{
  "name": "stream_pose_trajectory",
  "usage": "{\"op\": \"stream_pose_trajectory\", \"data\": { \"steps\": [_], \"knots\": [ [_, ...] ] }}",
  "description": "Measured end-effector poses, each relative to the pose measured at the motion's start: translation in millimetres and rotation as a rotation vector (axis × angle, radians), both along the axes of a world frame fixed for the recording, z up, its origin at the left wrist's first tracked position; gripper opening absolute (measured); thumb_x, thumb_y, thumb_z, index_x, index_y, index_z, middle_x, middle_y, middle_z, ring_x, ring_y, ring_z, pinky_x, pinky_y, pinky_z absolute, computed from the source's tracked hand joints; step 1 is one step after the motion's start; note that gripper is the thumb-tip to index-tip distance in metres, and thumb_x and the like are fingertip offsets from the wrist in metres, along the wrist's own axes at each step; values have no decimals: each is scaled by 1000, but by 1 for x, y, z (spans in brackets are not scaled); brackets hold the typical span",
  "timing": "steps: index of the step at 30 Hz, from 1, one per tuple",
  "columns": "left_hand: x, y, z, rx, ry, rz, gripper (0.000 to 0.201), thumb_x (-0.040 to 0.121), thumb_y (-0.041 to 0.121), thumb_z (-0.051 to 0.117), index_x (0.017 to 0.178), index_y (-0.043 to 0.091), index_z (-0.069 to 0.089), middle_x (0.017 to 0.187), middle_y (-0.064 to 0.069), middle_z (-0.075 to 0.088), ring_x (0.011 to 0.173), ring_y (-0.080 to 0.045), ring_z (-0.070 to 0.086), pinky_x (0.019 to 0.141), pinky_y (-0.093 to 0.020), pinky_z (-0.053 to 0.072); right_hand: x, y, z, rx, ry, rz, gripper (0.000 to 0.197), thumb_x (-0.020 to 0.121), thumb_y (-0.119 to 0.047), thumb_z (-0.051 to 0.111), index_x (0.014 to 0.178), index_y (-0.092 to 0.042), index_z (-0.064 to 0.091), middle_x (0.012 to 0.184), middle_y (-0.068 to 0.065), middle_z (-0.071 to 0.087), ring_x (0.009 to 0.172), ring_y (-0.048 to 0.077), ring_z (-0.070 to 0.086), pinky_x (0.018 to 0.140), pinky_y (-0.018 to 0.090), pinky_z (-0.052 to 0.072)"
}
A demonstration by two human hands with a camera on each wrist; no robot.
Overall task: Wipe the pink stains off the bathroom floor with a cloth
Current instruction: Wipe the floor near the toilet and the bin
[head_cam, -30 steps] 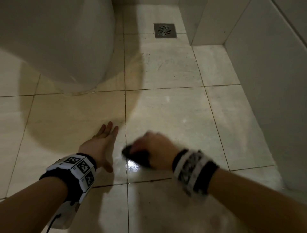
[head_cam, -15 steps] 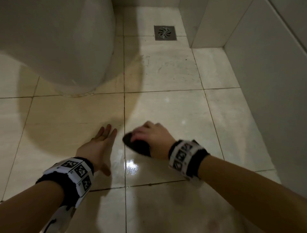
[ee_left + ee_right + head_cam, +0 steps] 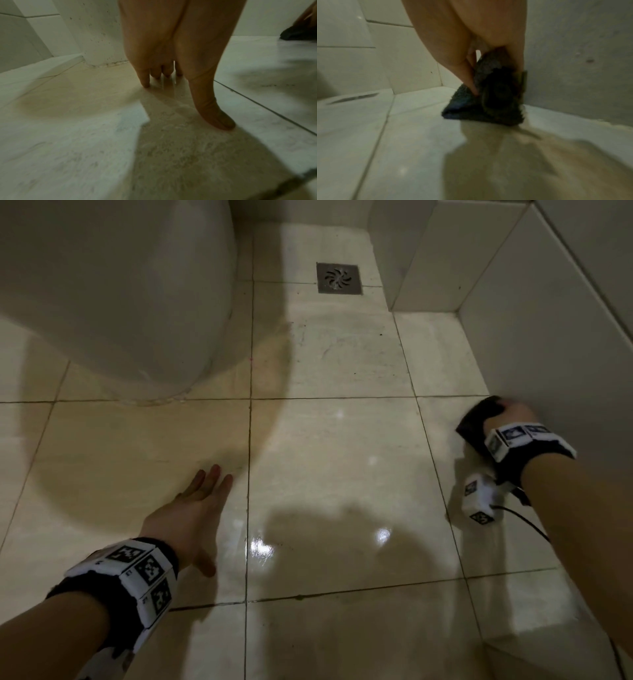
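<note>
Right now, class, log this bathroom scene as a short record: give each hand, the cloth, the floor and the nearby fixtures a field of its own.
left hand: flat on the floor tile, fingers straight, holding nothing
right hand: grips the cloth, at the foot of the right wall
cloth: dark, bunched, pressed on the floor beside the wall
floor: pale glossy tiles, dark grout lines; tiny pink specks near the toilet base
toilet base: far left
floor drain: square metal grate, far centre
</note>
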State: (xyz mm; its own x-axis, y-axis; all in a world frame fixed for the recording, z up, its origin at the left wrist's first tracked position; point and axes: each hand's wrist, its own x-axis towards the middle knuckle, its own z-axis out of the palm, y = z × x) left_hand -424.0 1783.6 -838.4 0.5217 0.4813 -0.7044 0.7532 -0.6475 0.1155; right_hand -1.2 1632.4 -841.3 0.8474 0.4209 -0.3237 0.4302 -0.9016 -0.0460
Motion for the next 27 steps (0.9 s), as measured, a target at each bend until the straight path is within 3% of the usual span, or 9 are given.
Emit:
{"op": "stream_pose_trajectory", "data": {
  "steps": [2, 3, 8, 12, 15, 17, 20, 24, 27],
  "knots": [
    [2, -1, 2, -1, 14, -5, 134, 65, 32, 84, 147, 21, -20, 152, 4, -29, 143, -14, -18, 116, -29, 14, 1, 0, -16, 2, 14, -56, 48, 94, -16, 46, 136, 4, 34, 139, 26, 40, 123, 37, 43, 104, 41, 35],
    [3, -2, 4, -5, 22, -4, 133, 65, 32, 84, 147, 21, -20, 152, 3, -29, 143, -14, -18, 116, -29, 13, -1, 5, -23, 37, 4, -78, 55, 92, -18, 50, 138, 2, 29, 140, 26, 37, 126, 39, 39, 106, 45, 32],
    [6, -3, 6, 4, 33, 2, 132, 65, 30, 84, 147, 20, -20, 152, 3, -29, 143, -13, -18, 115, -28, 13, -66, 41, -31, 241, 14, 106, 61, 82, -12, 61, 138, -17, 40, 139, 14, 40, 121, 37, 38, 97, 44, 39],
    [0, -1, -1, 0, 9, 32, 135, 61, 30, 86, 147, 24, -18, 150, 11, -29, 142, -10, -18, 116, -31, 17, -172, 39, -34, 381, 26, 394, 55, 74, -9, 61, 126, -24, 55, 131, 3, 52, 111, 30, 47, 87, 40, 45],
    [-8, -1, -7, 6, -27, 73, 133, 62, 28, 85, 148, 26, -17, 150, 13, -28, 142, -10, -17, 116, -32, 17, -252, 3, -34, 536, 101, 632, 46, 53, -16, 79, 97, -28, 70, 104, -2, 67, 87, 28, 62, 70, 37, 53],
    [-16, -11, -5, 14, -31, 135, 122, 70, 29, 81, 149, 25, -12, 153, 8, -24, 144, -13, -13, 118, -36, 17, -288, -21, -25, 434, 261, 800, 46, 52, -20, 86, 94, -29, 71, 103, -3, 68, 89, 25, 62, 73, 39, 54],
    [-41, -44, -1, -2, 30, 223, 111, 78, 34, 74, 150, 22, -9, 155, 1, -24, 145, -19, -12, 117, -39, 18, -282, -25, -7, 331, 444, 777, 41, 82, -15, 63, 122, -24, 61, 128, 1, 56, 112, 26, 48, 91, 36, 43],
    [-81, -76, 1, -91, 114, 221, 122, 72, 40, 77, 147, 26, -18, 149, 5, -33, 144, -18, -16, 116, -34, 18, -226, 7, 1, 332, 375, 531, 65, 82, 0, 53, 142, -19, 37, 142, 4, 42, 123, 27, 38, 100, 38, 39],
    [-83, -82, 0, -42, 113, 182, 121, 75, 36, 75, 146, 25, -21, 144, 5, -37, 144, -19, -16, 115, -32, 21, -210, 21, -10, 123, 394, 601, 77, 84, -5, 56, 149, -20, 18, 152, 1, 27, 130, 26, 30, 104, 37, 37]
  ]
}}
